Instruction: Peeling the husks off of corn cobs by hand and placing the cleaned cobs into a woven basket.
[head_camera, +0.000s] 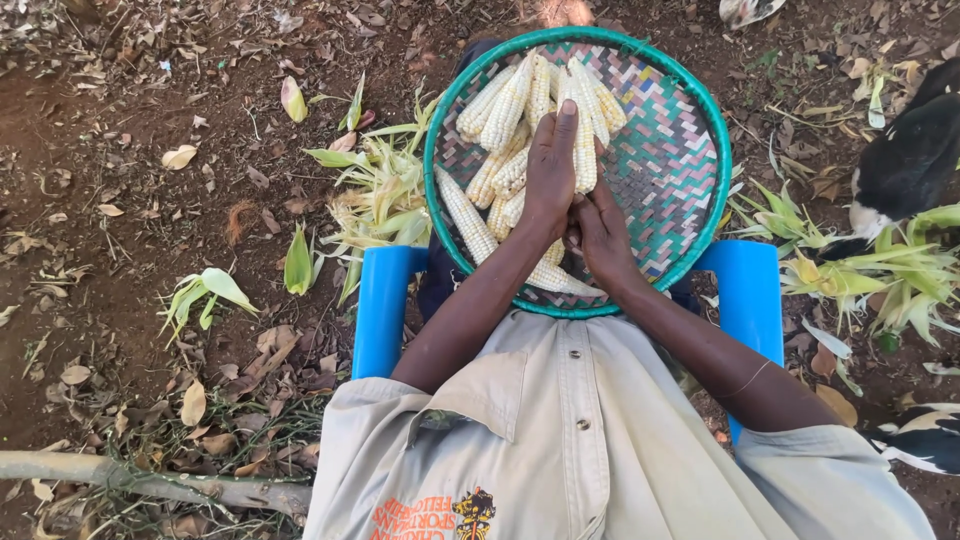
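Left hand (551, 170) closed around a white maize cob (583, 140), fingers pointing to 12 o'clock. Right hand (601, 232) at its 4 o'clock, touching it; its grip cannot be told. Both over the woven green-rimmed basket (690, 110); loose cobs (500, 105) at 10 o'clock.

Even, soft daylight with faint shadows, no glare, sharp focus throughout, slight wide-angle bending at the edges.

Black-white bird (905, 165) cut off at rt edge; head hidden.
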